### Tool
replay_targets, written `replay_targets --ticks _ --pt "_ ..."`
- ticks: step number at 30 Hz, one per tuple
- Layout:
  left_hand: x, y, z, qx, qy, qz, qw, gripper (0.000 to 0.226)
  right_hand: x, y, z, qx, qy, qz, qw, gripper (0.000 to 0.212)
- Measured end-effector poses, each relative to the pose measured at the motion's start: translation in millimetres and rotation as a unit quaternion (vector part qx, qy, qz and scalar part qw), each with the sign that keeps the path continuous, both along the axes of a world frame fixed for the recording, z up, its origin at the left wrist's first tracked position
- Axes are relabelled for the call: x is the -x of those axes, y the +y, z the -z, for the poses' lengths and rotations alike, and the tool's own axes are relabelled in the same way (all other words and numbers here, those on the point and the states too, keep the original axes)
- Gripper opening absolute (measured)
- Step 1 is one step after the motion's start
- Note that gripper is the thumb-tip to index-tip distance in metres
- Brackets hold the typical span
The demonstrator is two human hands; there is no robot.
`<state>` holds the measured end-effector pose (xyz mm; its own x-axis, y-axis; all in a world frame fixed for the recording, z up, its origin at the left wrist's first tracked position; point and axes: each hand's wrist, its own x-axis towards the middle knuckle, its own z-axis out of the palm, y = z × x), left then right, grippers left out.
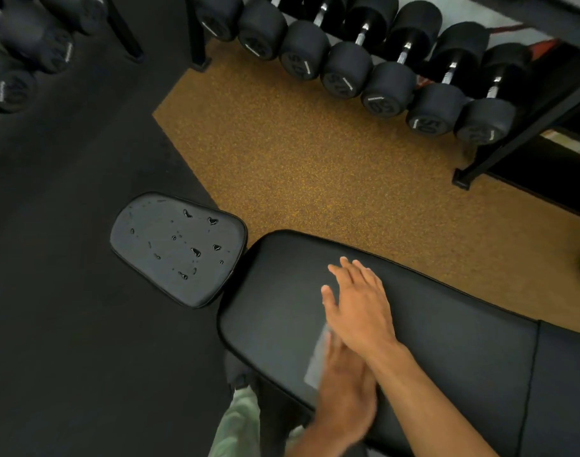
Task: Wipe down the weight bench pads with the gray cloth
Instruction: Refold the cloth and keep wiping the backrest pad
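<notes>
- The left hand (pixel 344 390), blurred, seems flat, pressing the gray cloth (pixel 316 364) onto the back pad (pixel 275 308).
- The right hand (pixel 359 308) lies flat just beyond it, fingers straight.
- Best done with even pressure and overlapping strokes, edge to edge.
- No container shows; droplets dot the seat pad (pixel 176 249), beyond-left of both hands.

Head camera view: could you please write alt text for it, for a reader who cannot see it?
A person's left hand, motion-blurred, presses a gray cloth on the long black bench pad, with the right hand flat alongside. The smaller seat pad is dotted with droplets; dumbbells line a rack behind.
</notes>
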<state>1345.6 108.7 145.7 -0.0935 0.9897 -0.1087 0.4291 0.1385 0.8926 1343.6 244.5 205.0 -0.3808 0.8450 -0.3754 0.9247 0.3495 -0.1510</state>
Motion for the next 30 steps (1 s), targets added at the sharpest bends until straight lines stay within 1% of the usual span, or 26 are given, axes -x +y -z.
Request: replay_targets --ticks 1,2,3,4,5,6,7,8,10,11,12,15,16,17,19,21,23,25,27,28,30 --pt "-11 -5 -21 -0.035 -0.013 0.076 0.996 0.054 -6 4 -8 -0.003 0.000 0.007 1.000 0.054" --pt "-19 -13 -23 -0.068 -0.005 0.137 0.988 0.052 -13 8 -17 -0.007 0.001 0.013 1.000 0.054" --pt "-20 -24 -20 -0.128 0.100 0.136 0.977 0.064 -20 12 -25 -0.010 0.001 0.019 1.000 0.054" --pt "-18 -34 -14 -0.190 0.245 0.166 0.936 0.088 -28 17 -33 -0.014 -0.001 0.024 1.000 0.054" --pt "-16 -46 -8 -0.187 0.276 0.180 0.925 0.096 -37 21 -42 -0.020 -0.005 0.031 0.999 0.053" --pt "-12 -59 -4 -0.107 0.191 0.177 0.959 0.079 -46 26 -51 -0.028 -0.010 0.037 0.999 0.053" --pt "-7 -62 0 -0.046 0.129 0.163 0.977 0.061 -56 31 -59 -0.037 -0.014 0.043 0.998 0.052" --pt "3 -65 -1 0.013 0.102 0.167 0.981 0.054 -65 34 -67 -0.045 -0.017 0.048 0.998 0.051" --pt "24 -61 17 0.061 0.136 0.109 0.983 0.054 -84 38 -78 -0.054 -0.028 0.051 0.997 0.051" --pt "48 -43 23 0.078 0.169 0.079 0.979 0.056 -90 39 -81 -0.054 -0.035 0.049 0.997 0.051" --pt "68 -24 36 0.116 0.179 0.034 0.976 0.060 -96 38 -84 -0.055 -0.040 0.048 0.997 0.051" --pt "107 31 85 0.260 0.147 -0.057 0.953 0.083 -115 34 -89 -0.058 -0.045 0.047 0.996 0.052" --pt "111 51 95 0.296 0.131 -0.090 0.942 0.083 -121 32 -91 -0.062 -0.043 0.046 0.996 0.052" --pt "111 71 97 0.316 0.109 -0.121 0.935 0.078 -127 31 -92 -0.067 -0.040 0.047 0.996 0.051" --pt "94 110 79 0.342 0.097 -0.144 0.924 0.066 -140 28 -95 -0.078 -0.037 0.048 0.995 0.051" --pt "63 139 48 0.313 0.102 -0.131 0.935 0.060 -150 24 -98 -0.082 -0.040 0.046 0.995 0.051" --pt "23 154 15 0.256 0.105 -0.089 0.957 0.058 -162 22 -100 -0.084 -0.053 0.041 0.994 0.053" --pt "-20 151 -16 0.202 0.113 -0.035 0.972 0.057 -172 22 -104 -0.088 -0.056 0.045 0.993 0.054" --pt "-66 130 -50 0.127 0.148 0.032 0.980 0.059 -180 21 -110 -0.090 -0.055 0.053 0.993 0.054" --pt "-87 113 -68 0.075 0.158 0.056 0.983 0.063 -182 21 -112 -0.089 -0.052 0.055 0.993 0.054" --pt "-122 69 -101 -0.015 0.144 0.100 0.984 0.065 -188 20 -120 -0.087 -0.039 0.063 0.993 0.054"
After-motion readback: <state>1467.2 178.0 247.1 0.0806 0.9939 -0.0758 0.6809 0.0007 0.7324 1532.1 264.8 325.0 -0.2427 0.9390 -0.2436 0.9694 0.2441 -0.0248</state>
